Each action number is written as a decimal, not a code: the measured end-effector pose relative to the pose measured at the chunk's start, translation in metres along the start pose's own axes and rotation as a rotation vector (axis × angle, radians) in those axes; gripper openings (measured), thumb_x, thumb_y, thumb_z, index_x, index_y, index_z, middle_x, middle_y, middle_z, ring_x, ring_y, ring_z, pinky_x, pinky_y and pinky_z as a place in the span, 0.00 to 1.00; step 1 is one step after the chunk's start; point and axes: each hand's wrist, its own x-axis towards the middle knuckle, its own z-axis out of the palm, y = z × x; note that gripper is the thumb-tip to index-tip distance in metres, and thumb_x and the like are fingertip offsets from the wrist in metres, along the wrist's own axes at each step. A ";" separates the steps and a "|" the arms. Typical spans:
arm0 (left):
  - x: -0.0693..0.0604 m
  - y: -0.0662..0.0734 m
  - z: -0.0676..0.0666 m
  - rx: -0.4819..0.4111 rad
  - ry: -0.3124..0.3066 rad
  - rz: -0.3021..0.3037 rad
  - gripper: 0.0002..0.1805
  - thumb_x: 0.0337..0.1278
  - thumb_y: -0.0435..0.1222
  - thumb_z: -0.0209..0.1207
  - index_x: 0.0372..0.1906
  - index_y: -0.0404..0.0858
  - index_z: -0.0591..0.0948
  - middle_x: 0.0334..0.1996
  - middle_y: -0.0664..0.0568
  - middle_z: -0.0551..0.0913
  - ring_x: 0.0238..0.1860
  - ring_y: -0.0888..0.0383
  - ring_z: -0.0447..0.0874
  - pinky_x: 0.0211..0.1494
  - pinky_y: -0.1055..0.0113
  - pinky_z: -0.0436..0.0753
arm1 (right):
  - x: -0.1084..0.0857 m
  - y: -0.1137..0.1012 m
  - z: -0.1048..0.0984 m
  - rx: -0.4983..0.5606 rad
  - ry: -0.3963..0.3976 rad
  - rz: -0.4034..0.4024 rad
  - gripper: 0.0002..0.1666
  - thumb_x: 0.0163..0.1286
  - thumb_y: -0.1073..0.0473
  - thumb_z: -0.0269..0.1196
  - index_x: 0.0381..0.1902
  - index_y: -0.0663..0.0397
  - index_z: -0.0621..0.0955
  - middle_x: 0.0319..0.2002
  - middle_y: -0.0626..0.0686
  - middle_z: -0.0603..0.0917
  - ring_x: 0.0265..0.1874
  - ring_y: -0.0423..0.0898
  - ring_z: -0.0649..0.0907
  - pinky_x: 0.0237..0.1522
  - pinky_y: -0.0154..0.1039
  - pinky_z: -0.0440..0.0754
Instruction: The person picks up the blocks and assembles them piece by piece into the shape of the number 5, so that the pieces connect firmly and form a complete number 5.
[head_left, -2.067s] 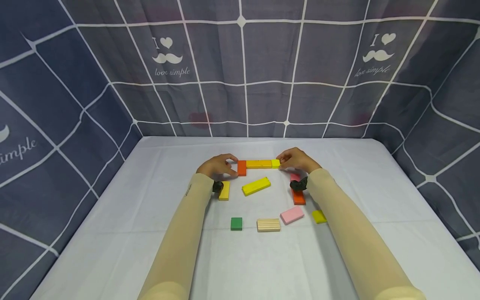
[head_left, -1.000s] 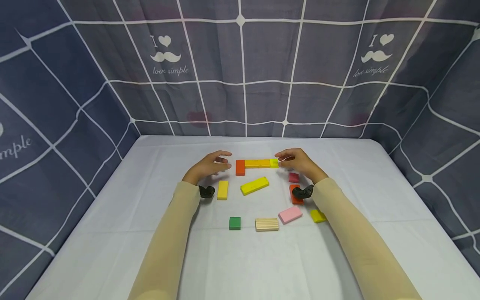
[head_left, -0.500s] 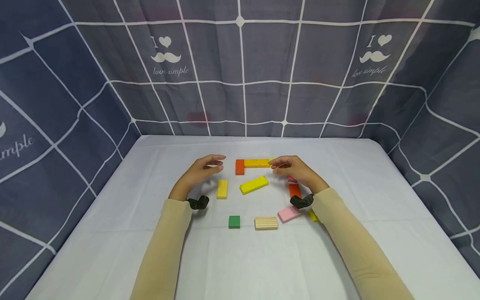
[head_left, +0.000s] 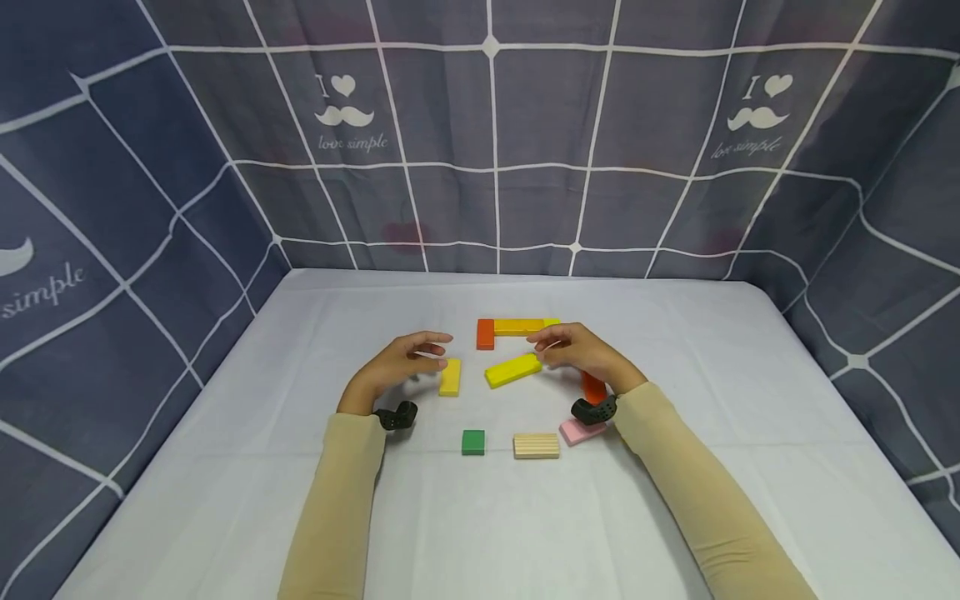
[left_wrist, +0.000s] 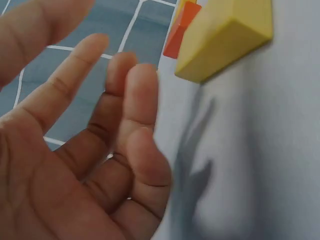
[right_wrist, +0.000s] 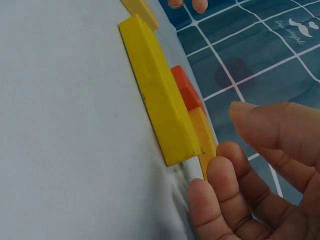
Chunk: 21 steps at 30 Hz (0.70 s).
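2 slack, empty grips: left hand (head_left: 396, 365), right hand (head_left: 581, 350)

The left hand hovers beside the pale yellow block (head_left: 450, 378) on the white cloth (head_left: 487, 525); the right hand is near the bright yellow block (head_left: 512, 371), contact hard to judge.

The left hand (left_wrist: 80, 160), palm showing, is near a yellow block (left_wrist: 225, 35), an orange block (left_wrist: 181, 27) beyond.

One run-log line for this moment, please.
left hand: holds nothing, near pale yellow block | right hand: holds nothing, near bright yellow block | farther back: red-orange block beside orange bar
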 end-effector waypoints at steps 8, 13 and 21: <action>0.003 -0.007 -0.002 0.054 -0.060 -0.093 0.35 0.67 0.38 0.72 0.77 0.40 0.76 0.66 0.39 0.81 0.63 0.45 0.77 0.59 0.55 0.77 | 0.007 0.001 0.007 -0.054 0.014 0.025 0.25 0.71 0.71 0.68 0.65 0.72 0.82 0.55 0.64 0.85 0.43 0.46 0.82 0.45 0.32 0.83; 0.002 -0.014 -0.004 0.077 -0.054 -0.106 0.38 0.60 0.34 0.76 0.76 0.38 0.77 0.61 0.41 0.81 0.55 0.49 0.78 0.49 0.63 0.78 | 0.008 0.004 0.009 -0.104 0.013 0.052 0.26 0.67 0.71 0.71 0.63 0.70 0.84 0.55 0.62 0.86 0.46 0.49 0.79 0.46 0.32 0.79; 0.002 -0.014 -0.003 0.066 -0.055 -0.102 0.38 0.52 0.27 0.79 0.70 0.33 0.80 0.56 0.41 0.81 0.49 0.51 0.77 0.49 0.68 0.78 | 0.011 0.003 0.009 -0.191 -0.004 0.057 0.25 0.65 0.73 0.73 0.61 0.68 0.86 0.46 0.56 0.84 0.47 0.50 0.77 0.50 0.36 0.76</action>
